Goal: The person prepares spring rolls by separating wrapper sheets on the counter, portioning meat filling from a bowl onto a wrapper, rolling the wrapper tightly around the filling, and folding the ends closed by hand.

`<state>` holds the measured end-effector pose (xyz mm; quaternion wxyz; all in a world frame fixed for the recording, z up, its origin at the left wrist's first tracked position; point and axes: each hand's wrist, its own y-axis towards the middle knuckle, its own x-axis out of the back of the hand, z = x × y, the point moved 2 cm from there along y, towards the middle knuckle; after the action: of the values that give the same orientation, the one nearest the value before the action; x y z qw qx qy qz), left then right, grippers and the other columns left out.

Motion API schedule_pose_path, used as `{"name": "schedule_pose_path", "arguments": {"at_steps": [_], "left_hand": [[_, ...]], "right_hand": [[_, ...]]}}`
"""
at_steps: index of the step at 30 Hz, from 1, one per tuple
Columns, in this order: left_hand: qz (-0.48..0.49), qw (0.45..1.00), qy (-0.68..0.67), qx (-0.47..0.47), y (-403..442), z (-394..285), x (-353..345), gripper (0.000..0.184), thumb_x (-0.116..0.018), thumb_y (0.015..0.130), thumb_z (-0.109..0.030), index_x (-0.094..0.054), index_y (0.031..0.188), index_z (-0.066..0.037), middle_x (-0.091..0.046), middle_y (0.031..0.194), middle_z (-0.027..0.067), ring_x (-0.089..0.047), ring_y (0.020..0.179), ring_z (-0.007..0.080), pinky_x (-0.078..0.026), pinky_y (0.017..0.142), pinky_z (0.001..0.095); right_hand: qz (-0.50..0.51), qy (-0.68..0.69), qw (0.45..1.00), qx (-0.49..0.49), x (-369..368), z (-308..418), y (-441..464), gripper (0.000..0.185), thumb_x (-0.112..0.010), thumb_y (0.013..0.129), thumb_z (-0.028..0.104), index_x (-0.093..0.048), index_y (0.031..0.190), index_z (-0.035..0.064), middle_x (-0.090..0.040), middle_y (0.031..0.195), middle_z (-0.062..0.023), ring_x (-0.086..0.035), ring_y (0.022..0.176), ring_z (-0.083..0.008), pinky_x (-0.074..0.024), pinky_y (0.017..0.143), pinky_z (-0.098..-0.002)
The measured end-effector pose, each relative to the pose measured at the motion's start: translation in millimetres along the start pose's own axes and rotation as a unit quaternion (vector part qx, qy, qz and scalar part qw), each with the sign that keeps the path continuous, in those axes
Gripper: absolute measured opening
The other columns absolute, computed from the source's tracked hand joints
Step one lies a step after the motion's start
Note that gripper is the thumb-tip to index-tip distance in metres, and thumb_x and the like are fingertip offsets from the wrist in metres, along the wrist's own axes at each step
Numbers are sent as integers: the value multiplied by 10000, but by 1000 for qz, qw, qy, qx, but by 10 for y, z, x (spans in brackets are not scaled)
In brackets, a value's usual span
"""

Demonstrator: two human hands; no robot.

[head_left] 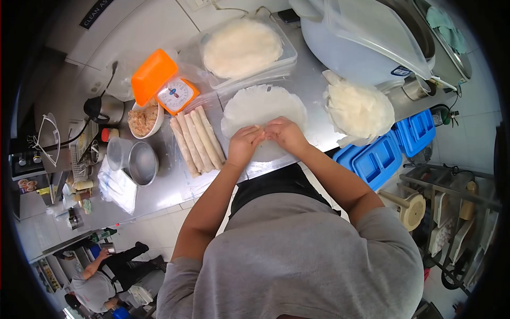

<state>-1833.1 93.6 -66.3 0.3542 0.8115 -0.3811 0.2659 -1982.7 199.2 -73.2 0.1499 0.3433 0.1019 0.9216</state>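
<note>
A round, thin white wrapper sheet [265, 101] lies flat on the metal counter in front of me. My left hand [246, 142] and my right hand [285, 134] meet over its near half, fingers bent and pinched together. Whatever sits between the fingertips is mostly hidden; only a small pale bit shows. Left of the sheet, several long, pale rolls [196, 141] lie side by side. Beyond them a white bowl holds pinkish minced filling [143, 120]. A stack of thin wrappers [358, 109] rests to the right of my hands.
An orange kitchen scale [176, 94] stands behind the rolls. At the back is a plastic tray [289, 50] with more wrappers, beside a large clear-lidded tub [340, 53]. A metal bowl [143, 163] sits left. Blue lids [376, 159] are below right; another person [95, 287] works lower left.
</note>
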Motion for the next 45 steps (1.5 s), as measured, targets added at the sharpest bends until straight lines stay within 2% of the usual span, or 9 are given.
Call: {"name": "schedule_pose_path", "arguments": {"at_steps": [4,7,13,19,28,31,37,43,45], "left_hand": [[32,997,8,-76,159,-51,-66,158,-705,800,-140,-716,926,-46,-698,953,103,-653,908,278,-517,844,359],[64,996,17,-67,197,-80,1,136,-696,800,-126,-712,902,-38,-693,943,103,-652,890,276,-519,831,359],[127,984,42,-119,251,-23,-47,136,-706,804,-133,-710,899,-36,-690,961,104,-648,893,274,-512,841,358],[118,988,-100,-14,201,-66,77,216,-712,766,-72,-693,977,-29,-679,1023,117,-621,983,285,-491,887,382],[93,995,11,-27,169,-34,-139,246,-704,765,-122,-679,991,-30,-668,1012,103,-601,989,300,-484,894,395],[90,995,34,-28,193,-215,-69,233,-697,765,-153,-685,970,-44,-665,989,83,-601,962,288,-490,867,389],[103,982,144,-65,239,-308,-276,254,-710,776,-189,-701,999,-67,-663,1021,82,-602,937,279,-485,848,362],[148,988,3,37,204,-126,-138,254,-699,799,-180,-719,1039,-102,-696,1011,73,-627,930,273,-484,868,363],[108,993,11,-44,146,-95,-156,249,-699,806,-186,-720,1035,-93,-698,1046,76,-635,948,268,-487,881,366]], "right_hand": [[78,-43,995,-40,206,-173,56,253,-687,775,71,-686,1027,50,-659,1062,-100,-609,981,-307,-502,844,-370],[-52,56,997,-33,348,90,14,238,-648,781,38,-681,1017,41,-663,980,-119,-608,946,-323,-497,844,-384],[-10,65,998,4,34,-9,147,215,-649,789,47,-672,1002,44,-642,1020,-134,-584,966,-333,-487,830,-398],[26,6,999,26,292,99,-7,194,-666,764,84,-654,953,40,-622,979,-123,-563,932,-340,-465,816,-399],[79,-67,995,-7,193,-92,-59,268,-719,742,125,-661,993,49,-614,1043,-119,-563,988,-320,-466,856,-378],[-11,47,996,-77,433,218,-142,229,-692,761,105,-673,984,54,-631,1054,-104,-582,979,-309,-492,835,-371],[-48,-56,997,27,246,-52,-294,216,-698,781,104,-681,990,52,-657,989,-90,-602,960,-300,-511,816,-369],[-72,27,995,-60,396,7,-242,210,-702,784,124,-701,988,75,-635,1024,-94,-581,981,-295,-498,818,-380],[-30,-5,998,-48,312,-38,-283,273,-708,791,144,-687,1057,88,-625,1042,-111,-573,995,-300,-489,828,-379]]}}
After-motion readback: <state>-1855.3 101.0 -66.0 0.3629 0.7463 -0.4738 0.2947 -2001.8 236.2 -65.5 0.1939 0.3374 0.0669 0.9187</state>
